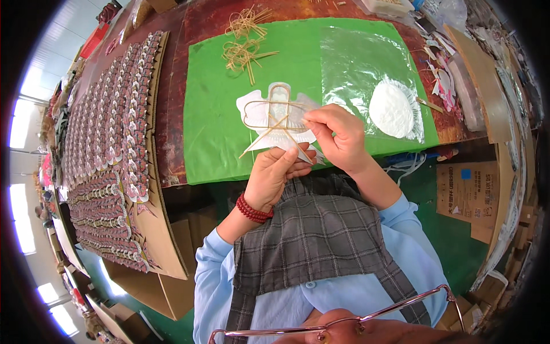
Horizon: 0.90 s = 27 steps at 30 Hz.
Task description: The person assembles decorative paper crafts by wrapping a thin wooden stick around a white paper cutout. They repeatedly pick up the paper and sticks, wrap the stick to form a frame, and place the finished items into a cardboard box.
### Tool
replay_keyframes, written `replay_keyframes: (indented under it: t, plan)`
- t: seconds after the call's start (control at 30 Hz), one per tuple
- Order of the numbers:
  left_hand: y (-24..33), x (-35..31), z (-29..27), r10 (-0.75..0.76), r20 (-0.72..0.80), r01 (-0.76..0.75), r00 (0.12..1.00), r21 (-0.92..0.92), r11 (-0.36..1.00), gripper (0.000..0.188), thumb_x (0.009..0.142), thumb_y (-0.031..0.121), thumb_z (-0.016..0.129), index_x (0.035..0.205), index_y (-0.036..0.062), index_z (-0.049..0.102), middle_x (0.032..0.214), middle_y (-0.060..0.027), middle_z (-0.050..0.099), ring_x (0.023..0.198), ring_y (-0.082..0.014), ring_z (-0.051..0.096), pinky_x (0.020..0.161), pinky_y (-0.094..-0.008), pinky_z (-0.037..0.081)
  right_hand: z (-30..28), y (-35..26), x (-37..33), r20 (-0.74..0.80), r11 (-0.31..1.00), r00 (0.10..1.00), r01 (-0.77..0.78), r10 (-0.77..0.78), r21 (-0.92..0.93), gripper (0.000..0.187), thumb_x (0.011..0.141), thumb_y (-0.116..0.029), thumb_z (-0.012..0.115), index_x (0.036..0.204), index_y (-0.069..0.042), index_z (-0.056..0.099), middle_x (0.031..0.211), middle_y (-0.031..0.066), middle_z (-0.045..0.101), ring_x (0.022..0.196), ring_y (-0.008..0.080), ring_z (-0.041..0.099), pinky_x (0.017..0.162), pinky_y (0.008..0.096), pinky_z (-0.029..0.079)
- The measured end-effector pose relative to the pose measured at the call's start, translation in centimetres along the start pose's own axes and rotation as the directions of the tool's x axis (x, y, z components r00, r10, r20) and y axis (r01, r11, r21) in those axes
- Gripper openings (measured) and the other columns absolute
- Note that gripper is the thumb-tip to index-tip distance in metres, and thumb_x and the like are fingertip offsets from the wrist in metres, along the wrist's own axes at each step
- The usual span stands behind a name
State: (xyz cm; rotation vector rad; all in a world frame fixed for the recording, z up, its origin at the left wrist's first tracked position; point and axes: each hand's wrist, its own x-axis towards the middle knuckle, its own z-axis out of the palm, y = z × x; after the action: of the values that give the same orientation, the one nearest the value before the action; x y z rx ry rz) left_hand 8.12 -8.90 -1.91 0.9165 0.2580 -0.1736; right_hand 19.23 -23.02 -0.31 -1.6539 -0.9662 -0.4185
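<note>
A white winged paper cutout [247, 106] lies over the green mat, with a bent frame of thin bamboo strips [269, 128] on it. The frame has a looped top, a long oval across the wings and two crossing legs below. My left hand [278, 169] is closed round the cutout's lower end near the right leg, thumb on top. A red bead bracelet circles that wrist. At the right wing my right hand [338, 135] pinches the edge of the cutout and frame between thumb and forefinger; its fingertips partly hide the edge.
Two tangles of bent bamboo strips [243, 54] lie at the green mat's [209, 143] far side. On clear plastic film [361, 57] at right sits a heap of white paste [392, 109], beside a small stick [429, 105]. Cardboard boards [166, 229] with rows of printed cutouts stand left.
</note>
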Motion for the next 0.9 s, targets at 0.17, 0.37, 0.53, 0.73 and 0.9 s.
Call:
replay_keyframes:
  t: [0.17, 0.37, 0.53, 0.73, 0.9]
  plan:
    - [-0.2, 0.0, -0.2, -0.005, 0.000, 0.005, 1.000, -0.021, 1.000, 0.036, 0.099, 0.021, 0.052, 0.116, -0.0103, 0.056, 0.106, -0.0198, 0.066, 0.094, -0.0219, 0.068, 0.081, -0.0300, 0.056, 0.2, -0.1, 0.0, -0.011, 1.000, 1.000, -0.002, 0.002, 0.007, 0.014, 0.075, 0.006, 0.070, 0.087, -0.001, 0.065, 0.075, 0.0097, 0.063, 0.062, 0.0215, 0.060, 0.052, 0.0299, 0.046]
    - [-0.2, 0.1, 0.0, -0.018, 0.005, 0.018, 1.000, -0.041, 0.999, 0.036, 0.099, 0.021, 0.051, 0.118, -0.0095, 0.056, 0.106, -0.0193, 0.066, 0.094, -0.0222, 0.068, 0.081, -0.0306, 0.056, 0.0, 0.0, -0.3, 0.012, 1.000, 1.000, -0.022, 0.022, 0.006, 0.012, 0.078, 0.005, 0.068, 0.090, 0.000, 0.066, 0.079, 0.0100, 0.066, 0.066, 0.0190, 0.061, 0.056, 0.0277, 0.046]
    - [-0.2, 0.0, 0.1, -0.031, 0.014, 0.032, 0.999, -0.050, 0.998, 0.036, 0.100, 0.021, 0.050, 0.119, -0.0089, 0.055, 0.107, -0.0188, 0.067, 0.095, -0.0220, 0.068, 0.082, -0.0311, 0.056, 0.0, 0.0, -0.4, 0.002, 1.000, 1.000, -0.030, 0.030, 0.006, 0.012, 0.078, 0.005, 0.069, 0.089, 0.000, 0.066, 0.079, 0.0101, 0.066, 0.065, 0.0192, 0.061, 0.055, 0.0278, 0.046]
    - [-0.2, 0.0, -0.4, -0.062, 0.101, 0.074, 0.993, -0.117, 0.990, 0.036, 0.099, 0.020, 0.050, 0.122, -0.0081, 0.052, 0.113, -0.0177, 0.064, 0.101, -0.0209, 0.065, 0.086, -0.0319, 0.054, -0.1, 0.3, -0.3, 0.011, 0.999, 1.000, 0.029, -0.028, -0.043, 0.016, 0.077, 0.007, 0.069, 0.091, 0.000, 0.067, 0.080, 0.0102, 0.065, 0.066, 0.0185, 0.061, 0.055, 0.0274, 0.046]
    - [-0.6, -0.2, -1.2, 0.034, 0.124, -0.023, 0.992, -0.090, 0.996, 0.042, 0.095, 0.014, 0.057, 0.129, -0.0064, 0.046, 0.125, -0.0220, 0.056, 0.115, -0.0282, 0.058, 0.097, -0.0388, 0.049, -0.8, 0.1, -0.4, -0.030, 0.998, 0.998, -0.052, 0.052, 0.028, 0.015, 0.077, 0.007, 0.068, 0.090, 0.000, 0.066, 0.078, 0.0104, 0.065, 0.064, 0.0196, 0.060, 0.054, 0.0281, 0.046]
